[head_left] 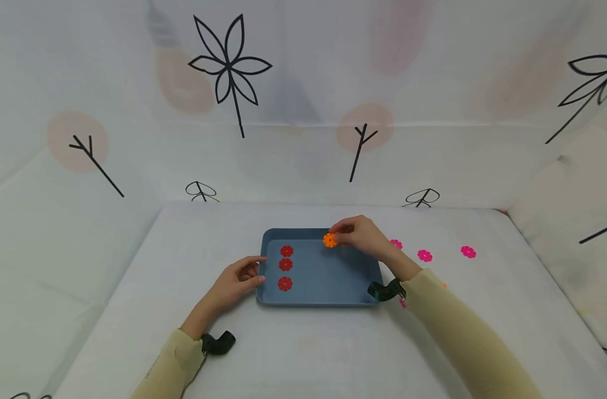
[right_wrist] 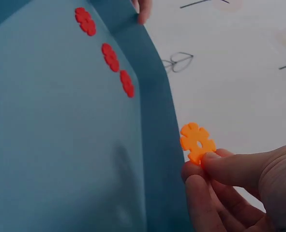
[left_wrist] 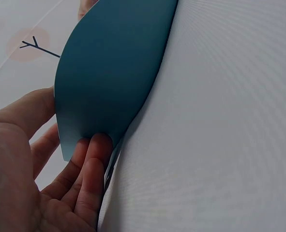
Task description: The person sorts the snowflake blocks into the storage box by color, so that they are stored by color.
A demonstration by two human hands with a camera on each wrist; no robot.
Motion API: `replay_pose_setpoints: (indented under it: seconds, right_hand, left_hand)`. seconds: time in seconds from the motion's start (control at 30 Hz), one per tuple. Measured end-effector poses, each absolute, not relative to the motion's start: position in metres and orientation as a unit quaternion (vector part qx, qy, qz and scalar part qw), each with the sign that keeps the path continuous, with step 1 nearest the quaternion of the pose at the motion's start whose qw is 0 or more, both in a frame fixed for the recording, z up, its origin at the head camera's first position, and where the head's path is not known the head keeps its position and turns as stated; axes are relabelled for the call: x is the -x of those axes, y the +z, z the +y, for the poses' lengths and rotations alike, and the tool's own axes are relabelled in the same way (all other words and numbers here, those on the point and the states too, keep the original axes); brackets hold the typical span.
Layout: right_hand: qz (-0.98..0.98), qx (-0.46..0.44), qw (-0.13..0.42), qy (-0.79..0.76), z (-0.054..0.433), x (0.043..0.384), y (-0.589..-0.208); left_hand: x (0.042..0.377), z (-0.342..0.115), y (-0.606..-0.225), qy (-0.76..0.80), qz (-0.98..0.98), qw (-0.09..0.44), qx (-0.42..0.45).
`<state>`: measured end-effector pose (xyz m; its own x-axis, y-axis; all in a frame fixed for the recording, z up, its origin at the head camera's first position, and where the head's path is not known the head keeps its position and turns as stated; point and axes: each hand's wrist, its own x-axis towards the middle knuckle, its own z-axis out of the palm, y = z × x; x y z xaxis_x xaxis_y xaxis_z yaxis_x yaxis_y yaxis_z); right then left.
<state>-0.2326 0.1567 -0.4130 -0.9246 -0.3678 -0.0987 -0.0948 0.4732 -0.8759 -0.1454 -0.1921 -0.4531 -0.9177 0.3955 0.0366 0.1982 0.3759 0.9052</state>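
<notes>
Between thumb and fingertips, my right hand [head_left: 361,237] pinches an orange flower-shaped plastic disc [right_wrist: 198,143]. It hangs over the back part of a blue-grey tray [head_left: 328,280], near the far rim. My left hand [head_left: 237,281] grips the tray's left edge. In the left wrist view, the thumb is at the rim and the curled fingers lie against the tray's outer wall [left_wrist: 113,67]. Inside the tray, three red flower-shaped discs stand in a column near the left side: a far one [head_left: 286,251], a middle one [head_left: 285,265] and a near one [head_left: 285,284].
Right of the tray, pink discs lie on the white cloth, among them one in the middle [head_left: 425,255] and one farther right [head_left: 468,252]. An orange disc [head_left: 444,286] and another pink one [head_left: 402,302] are partly hidden by the right forearm. A patterned cloth wall [head_left: 293,160] rises behind.
</notes>
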Motion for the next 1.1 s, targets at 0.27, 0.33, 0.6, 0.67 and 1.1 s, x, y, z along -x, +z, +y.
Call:
replay_pose_setpoints:
  seconds: [0.27, 0.33, 0.6, 0.67, 1.1]
  right_hand:
    - [0.849, 0.155, 0.132, -0.487, 0.133, 0.237, -0.425]
    - [0.854, 0.159, 0.126, -0.479, 0.129, 0.238, -0.429]
    - [0.866, 0.164, 0.108, -0.460, 0.116, 0.244, -0.447]
    - [0.865, 0.170, 0.107, -0.460, 0.113, 0.244, -0.450]
    - [0.876, 0.230, 0.083, -0.417, 0.106, 0.242, -0.457]
  left_hand:
    - [0.145, -0.191, -0.452, 0.531, 0.823, 0.095, -0.177]
    - [0.145, -0.191, -0.451, 0.530, 0.824, 0.095, -0.177]
    - [0.145, -0.191, -0.454, 0.531, 0.823, 0.095, -0.179]
    - [0.145, -0.191, -0.455, 0.531, 0.823, 0.094, -0.178]
    - [0.145, -0.190, -0.456, 0.532, 0.825, 0.098, -0.166]
